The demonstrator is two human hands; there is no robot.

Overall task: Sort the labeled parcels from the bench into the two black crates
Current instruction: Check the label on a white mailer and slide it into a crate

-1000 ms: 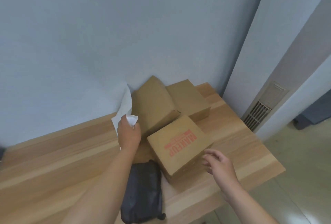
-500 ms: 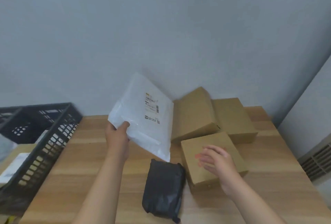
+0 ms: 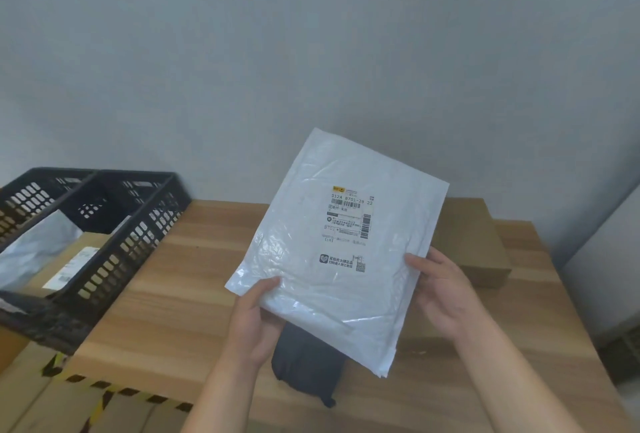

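A flat white mailer bag [image 3: 332, 259] with a printed shipping label facing me is held up above the wooden bench [image 3: 180, 294]. My left hand [image 3: 256, 318] grips its lower left edge, thumb on the front. My right hand [image 3: 440, 290] holds its right edge with the thumb on the front. Under the mailer lies a black soft parcel [image 3: 304, 363], partly hidden. Behind it are brown cardboard boxes [image 3: 478, 245], mostly covered. A black perforated crate [image 3: 114, 259] stands at the left, holding a silver bag [image 3: 31, 249] and a labeled brown box. A second black crate [image 3: 38, 186] sits behind it.
A grey wall runs along the back of the bench. Cardboard with yellow-black striped tape [image 3: 104, 391] lies below the bench's front left edge. A white pillar [image 3: 609, 259] stands at the right.
The mailer has been lifted and turned label toward me. My right hand left the cardboard box and took the mailer's right edge. The view has swung left, showing more of the crates.
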